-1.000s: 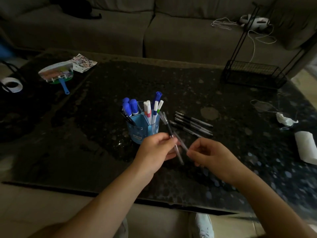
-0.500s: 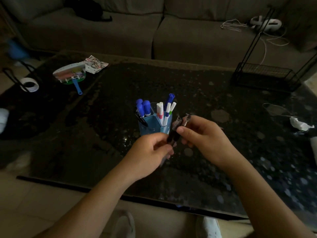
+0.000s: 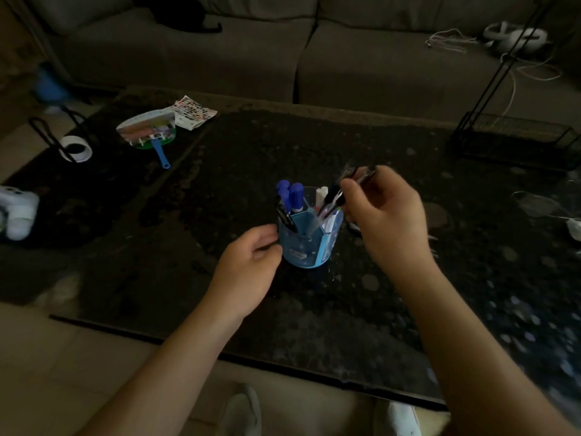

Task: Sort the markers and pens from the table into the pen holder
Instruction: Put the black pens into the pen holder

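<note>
Since half a second ago, the left hand [image 3: 248, 265] has let go of the pens [image 3: 334, 198] and dropped to the near left of the pen holder [image 3: 301, 250]; the right hand [image 3: 386, 221] has carried the bundle over the holder.

Step in hand: insertion. The pens slant down and left, lower ends inside the holder's right-hand part, upper ends blurred above the knuckles. Blue markers [image 3: 290, 193] already stand in the far-left compartment.

Right hand: fingers curled, pinching the bundle. Left hand: empty, fingers loosely curved and apart, just beside the holder's left wall; contact cannot be confirmed.

Next move, as judged: steady the holder, bring the bundle upright, release so the pens drop in. Whether any pens remain on the table [image 3: 314, 309] behind the right hand cannot be told.
</note>
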